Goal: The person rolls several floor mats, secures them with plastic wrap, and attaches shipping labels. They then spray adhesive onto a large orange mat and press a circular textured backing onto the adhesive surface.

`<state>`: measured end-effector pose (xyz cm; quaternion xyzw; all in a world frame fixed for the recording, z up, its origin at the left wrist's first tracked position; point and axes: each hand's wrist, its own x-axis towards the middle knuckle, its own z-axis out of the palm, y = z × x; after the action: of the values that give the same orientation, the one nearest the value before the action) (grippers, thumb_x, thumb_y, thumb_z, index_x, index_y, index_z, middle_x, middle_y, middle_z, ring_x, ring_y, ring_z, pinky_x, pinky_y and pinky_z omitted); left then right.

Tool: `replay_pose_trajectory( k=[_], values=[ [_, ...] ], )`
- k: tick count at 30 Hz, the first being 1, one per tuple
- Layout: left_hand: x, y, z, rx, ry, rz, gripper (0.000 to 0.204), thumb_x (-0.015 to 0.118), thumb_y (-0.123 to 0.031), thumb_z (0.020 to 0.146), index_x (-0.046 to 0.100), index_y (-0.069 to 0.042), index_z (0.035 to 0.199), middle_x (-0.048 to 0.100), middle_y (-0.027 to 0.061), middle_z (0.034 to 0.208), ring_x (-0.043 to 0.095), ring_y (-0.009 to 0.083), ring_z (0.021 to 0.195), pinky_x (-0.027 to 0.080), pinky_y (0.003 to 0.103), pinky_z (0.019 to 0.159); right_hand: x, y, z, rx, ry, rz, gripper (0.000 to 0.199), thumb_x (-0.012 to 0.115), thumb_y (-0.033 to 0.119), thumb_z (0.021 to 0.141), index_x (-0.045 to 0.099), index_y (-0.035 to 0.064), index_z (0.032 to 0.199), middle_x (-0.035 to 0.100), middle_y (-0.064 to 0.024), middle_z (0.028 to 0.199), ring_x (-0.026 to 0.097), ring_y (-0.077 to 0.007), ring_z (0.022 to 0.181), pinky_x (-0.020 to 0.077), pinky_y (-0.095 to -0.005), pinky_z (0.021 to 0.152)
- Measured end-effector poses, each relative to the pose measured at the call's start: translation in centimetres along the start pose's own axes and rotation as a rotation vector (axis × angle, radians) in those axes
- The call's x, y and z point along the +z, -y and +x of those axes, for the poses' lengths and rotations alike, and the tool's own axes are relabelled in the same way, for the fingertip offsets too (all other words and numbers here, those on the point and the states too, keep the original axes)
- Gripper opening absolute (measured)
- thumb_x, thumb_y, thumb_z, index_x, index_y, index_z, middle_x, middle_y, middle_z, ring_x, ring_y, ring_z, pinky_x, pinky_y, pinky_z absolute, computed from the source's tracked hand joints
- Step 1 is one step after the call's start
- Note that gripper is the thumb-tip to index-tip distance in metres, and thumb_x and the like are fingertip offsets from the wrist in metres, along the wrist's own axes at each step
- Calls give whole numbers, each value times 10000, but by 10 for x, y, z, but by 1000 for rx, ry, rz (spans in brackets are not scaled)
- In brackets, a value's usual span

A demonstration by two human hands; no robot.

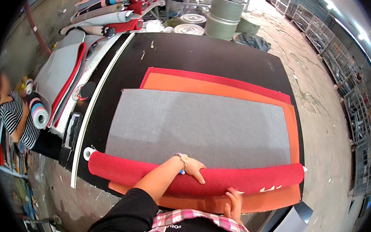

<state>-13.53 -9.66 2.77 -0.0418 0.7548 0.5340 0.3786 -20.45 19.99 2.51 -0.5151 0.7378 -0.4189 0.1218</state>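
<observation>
Both hands (195, 170) (234, 201) press, fingers spread, on one red roll (249, 179) over three stacked mats (203, 127).

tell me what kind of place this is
Probably a mat or carpet workshop: a red rolled mat under the left hand on a black worktable, more rolls and tape spools behind.

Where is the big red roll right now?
In the head view, the red roll lies across the near edge of the black table, under both hands, beside the grey mat.
</observation>
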Motion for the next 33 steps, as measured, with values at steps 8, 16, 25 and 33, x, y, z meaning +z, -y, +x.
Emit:
replay_pose_trajectory(
  k=[8,16,25,33],
  values=[
    [-21,9,-52,-275,-1121,612,277,612,-340,738,627,-76,821,583,99,867,562,273,866,458,405,739,22,-45,201,-4,56,-690,381,526,381,808,619,91,1037,601,-150,1090,545,-297,1041,342,-512,942],
    [-69,223,-246,-753,-2325,-75,571,638,-443,747,556,9,1086,576,203,1031,536,383,952,423,398,822,49,-148,442,453,499,-400,325,484,298,777,657,24,756,640,-200,783,619,-347,815,482,-406,734],
    [-82,243,-250,-838,-1996,-305,510,550,-494,810,627,9,839,623,168,766,599,281,729,441,383,683,-192,-273,328,837,-121,-751,452,658,396,698,645,64,1005,640,-159,1000,596,-321,969,450,-415,836],
    [-20,191,-295,-1024,-1772,-215,577,581,-497,781,624,74,848,633,220,812,628,305,767,473,377,696,-291,-336,266,869,-102,-546,385,570,313,772,586,-65,842,624,-220,819,605,-253,730,457,-404,640]
  ],
)
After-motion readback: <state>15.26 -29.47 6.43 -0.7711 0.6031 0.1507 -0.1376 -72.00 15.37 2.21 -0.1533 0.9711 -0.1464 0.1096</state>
